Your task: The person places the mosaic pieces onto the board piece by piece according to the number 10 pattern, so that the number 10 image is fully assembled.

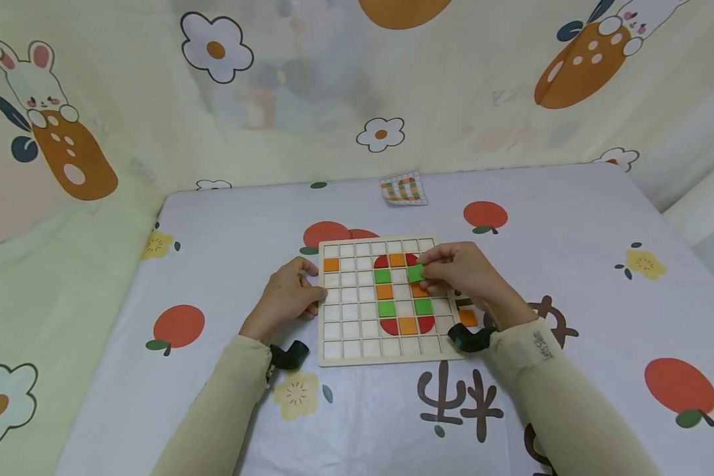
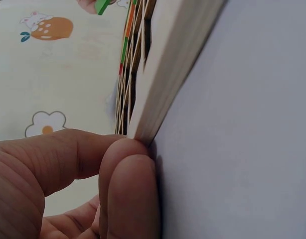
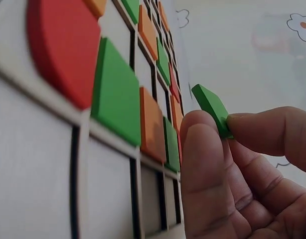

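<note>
A pale wooden grid board lies on the table, with red, orange and green tiles in its cells. My left hand holds the board's left edge, its fingertips right at the rim in the left wrist view. Between thumb and fingers, my right hand pinches a green square tile above the board's right part. Rounded red tiles mark corners of a ring of orange and green squares. In the right wrist view, an orange tile sits beside a seated green tile. One orange tile lies apart at upper left.
A loose orange tile lies just right of the board, near the right wrist. Farther back stands a small card with a coloured grid pattern. A printed cloth covers the table, and a printed curtain hangs behind it.
</note>
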A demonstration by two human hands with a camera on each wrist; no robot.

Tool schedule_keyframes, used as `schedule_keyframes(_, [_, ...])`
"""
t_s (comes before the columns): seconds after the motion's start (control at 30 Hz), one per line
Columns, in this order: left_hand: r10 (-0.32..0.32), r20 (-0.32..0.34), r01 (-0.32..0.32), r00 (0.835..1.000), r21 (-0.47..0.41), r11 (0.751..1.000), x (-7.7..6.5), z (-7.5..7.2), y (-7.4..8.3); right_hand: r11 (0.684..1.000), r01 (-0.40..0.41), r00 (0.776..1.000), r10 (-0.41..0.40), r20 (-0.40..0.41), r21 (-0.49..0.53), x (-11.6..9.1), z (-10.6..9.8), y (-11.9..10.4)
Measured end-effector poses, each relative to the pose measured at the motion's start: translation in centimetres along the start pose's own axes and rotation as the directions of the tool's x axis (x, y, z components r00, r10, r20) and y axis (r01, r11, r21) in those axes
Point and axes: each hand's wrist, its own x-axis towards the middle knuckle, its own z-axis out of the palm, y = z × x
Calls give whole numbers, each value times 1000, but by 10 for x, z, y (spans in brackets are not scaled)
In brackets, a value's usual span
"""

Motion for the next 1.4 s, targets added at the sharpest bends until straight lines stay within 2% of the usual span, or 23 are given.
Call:
schedule_keyframes(0.4, [-2, 7, 2, 1000, 2, 1000, -2, -3, 3, 999, 24, 999, -25, 31, 28, 17, 17, -9])
schedule_keyframes(0.73, [-9, 1, 9, 1000, 12, 1000, -1, -3, 4, 997, 16, 996, -22, 82, 75, 33, 36, -19])
schedule_keyframes(0.93, [-5, -3, 5, 1000, 9, 1000, -1, -3, 5, 995, -22, 996, 13, 92, 102, 40, 47, -27])
schedule_keyframes(1.2, [-15, 0, 15, 1000, -10, 1000, -3, -2, 5, 998, 24, 993, -30, 114, 57, 48, 59, -37])
schedule_keyframes(1.4, [-22, 1, 22, 1000, -5, 1000, -2, -3, 4, 998, 21, 993, -27, 114, 59, 53, 68, -41])
